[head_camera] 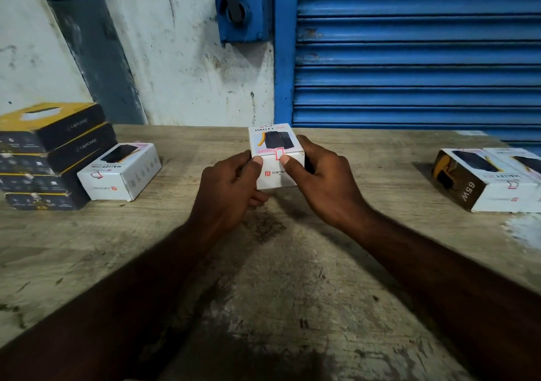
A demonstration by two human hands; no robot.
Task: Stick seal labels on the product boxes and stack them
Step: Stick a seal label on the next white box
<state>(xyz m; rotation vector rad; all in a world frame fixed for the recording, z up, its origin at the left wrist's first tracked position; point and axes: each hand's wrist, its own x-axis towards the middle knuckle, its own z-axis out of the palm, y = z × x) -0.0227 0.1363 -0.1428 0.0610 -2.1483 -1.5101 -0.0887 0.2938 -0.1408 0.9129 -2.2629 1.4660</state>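
Both forearms reach forward over the worn wooden table [292,292] and converge at centre. The left hand [231,187] and right hand [319,181] together grasp a white HALLEY 20K product box [276,146], held with its printed face tilted up toward the camera. Whether its lower edge touches the table cannot be determined. The left fingers curl under and around the left side, thumb on the near face. The right fingers wrap the right side, and the right thumb [288,165] presses just below a red-outlined seal label [279,153] straddling the edge between printed face and end flap. At left, a stack of four black-and-yellow LAPCARE boxes [49,152], with one white box [123,172] lying just beside it. At right, two more boxes [491,181] lie side by side, well apart from the hands.
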